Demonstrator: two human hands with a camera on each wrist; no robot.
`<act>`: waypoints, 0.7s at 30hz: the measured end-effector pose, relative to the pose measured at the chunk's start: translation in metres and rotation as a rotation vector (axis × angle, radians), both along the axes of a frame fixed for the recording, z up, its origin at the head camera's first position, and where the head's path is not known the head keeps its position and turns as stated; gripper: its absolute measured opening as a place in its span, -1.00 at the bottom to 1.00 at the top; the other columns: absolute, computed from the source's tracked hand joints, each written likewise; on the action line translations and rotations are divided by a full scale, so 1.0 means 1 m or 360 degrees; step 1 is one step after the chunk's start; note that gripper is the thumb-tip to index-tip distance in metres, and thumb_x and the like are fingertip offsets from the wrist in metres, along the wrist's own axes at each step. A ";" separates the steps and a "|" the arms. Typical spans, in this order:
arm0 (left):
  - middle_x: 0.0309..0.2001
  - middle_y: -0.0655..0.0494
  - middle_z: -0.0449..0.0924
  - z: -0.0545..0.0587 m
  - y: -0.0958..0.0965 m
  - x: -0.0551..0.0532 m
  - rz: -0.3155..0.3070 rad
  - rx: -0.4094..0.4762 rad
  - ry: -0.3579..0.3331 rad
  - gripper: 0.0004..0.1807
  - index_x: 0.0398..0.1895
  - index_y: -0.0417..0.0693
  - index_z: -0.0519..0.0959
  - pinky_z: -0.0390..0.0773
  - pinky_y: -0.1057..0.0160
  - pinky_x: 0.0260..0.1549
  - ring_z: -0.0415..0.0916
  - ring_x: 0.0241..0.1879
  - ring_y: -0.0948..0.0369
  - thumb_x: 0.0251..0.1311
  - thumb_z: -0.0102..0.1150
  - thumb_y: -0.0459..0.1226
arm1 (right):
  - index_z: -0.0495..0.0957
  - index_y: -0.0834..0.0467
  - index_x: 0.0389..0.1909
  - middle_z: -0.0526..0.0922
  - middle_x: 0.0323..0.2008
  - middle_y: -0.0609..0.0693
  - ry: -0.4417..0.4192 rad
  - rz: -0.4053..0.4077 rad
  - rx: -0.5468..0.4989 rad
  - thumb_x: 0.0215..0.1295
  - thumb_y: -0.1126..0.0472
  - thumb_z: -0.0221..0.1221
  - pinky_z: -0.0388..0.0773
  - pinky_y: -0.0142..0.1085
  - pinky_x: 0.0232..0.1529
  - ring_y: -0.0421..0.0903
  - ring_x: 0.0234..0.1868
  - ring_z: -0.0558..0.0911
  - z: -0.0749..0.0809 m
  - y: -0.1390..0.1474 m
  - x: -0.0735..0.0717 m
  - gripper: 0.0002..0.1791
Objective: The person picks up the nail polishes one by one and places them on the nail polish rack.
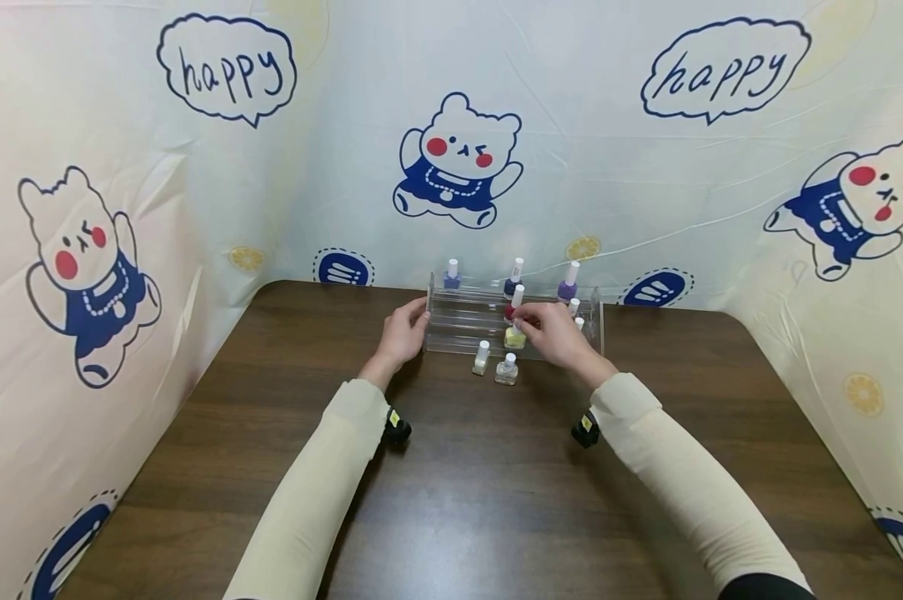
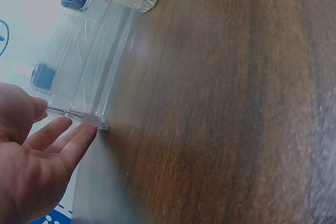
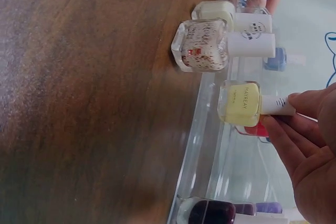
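A clear tiered rack (image 1: 466,321) stands near the table's back edge. My right hand (image 1: 559,333) pinches the white cap of a pale yellow nail polish bottle (image 3: 240,103), at the rack's front tier. Whether its base touches the tier I cannot tell. At the rack's left end, the fingers of my left hand (image 2: 39,156) touch the side panel, fairly straight. Behind the yellow bottle is a red nail polish (image 1: 509,312), partly hidden. In front of the rack, a glittery clear polish bottle (image 3: 202,45) and a cream polish bottle (image 1: 480,360) stand on the table.
Along the back tier are a light blue polish (image 1: 452,278), a dark blue polish (image 1: 511,287) and a purple polish (image 1: 567,290). A dark polish (image 3: 212,212) sits toward the rack's right end, partly behind my right hand in the head view. A printed cloth (image 1: 571,192) hangs behind the table.
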State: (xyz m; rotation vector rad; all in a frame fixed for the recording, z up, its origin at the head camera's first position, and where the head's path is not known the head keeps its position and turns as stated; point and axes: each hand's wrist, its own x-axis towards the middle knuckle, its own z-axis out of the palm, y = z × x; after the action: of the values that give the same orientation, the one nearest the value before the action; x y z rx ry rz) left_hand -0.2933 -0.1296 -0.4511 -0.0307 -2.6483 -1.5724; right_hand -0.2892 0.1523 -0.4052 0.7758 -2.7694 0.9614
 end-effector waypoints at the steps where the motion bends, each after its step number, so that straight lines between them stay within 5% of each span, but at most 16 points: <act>1: 0.36 -0.15 0.49 -0.001 0.000 0.000 0.0001 -0.0001 0.0000 -0.51 0.52 -0.02 0.34 0.42 -0.01 0.35 0.48 0.31 -0.05 0.59 -0.06 -0.25 | 0.71 0.32 -0.03 0.78 -0.12 0.17 -0.0008 -0.0004 0.0005 0.46 0.34 0.20 0.70 -0.06 -0.10 0.04 -0.14 0.75 -0.001 0.000 0.000 -0.80; 21: 0.38 -0.15 0.48 -0.002 0.000 0.000 0.0002 -0.0010 -0.0006 -0.50 0.53 -0.01 0.33 0.42 -0.03 0.35 0.46 0.33 -0.05 0.59 -0.06 -0.25 | 0.69 0.34 0.00 0.76 -0.08 0.19 -0.0072 -0.0023 -0.0016 0.45 0.34 0.21 0.71 -0.06 -0.08 0.06 -0.13 0.74 -0.011 -0.003 -0.003 -0.78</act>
State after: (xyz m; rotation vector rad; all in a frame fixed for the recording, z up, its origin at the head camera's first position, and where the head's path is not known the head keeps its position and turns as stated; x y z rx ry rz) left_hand -0.2936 -0.1292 -0.4530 -0.0263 -2.6556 -1.5650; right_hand -0.2924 0.1491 -0.4167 0.7405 -2.8021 1.0016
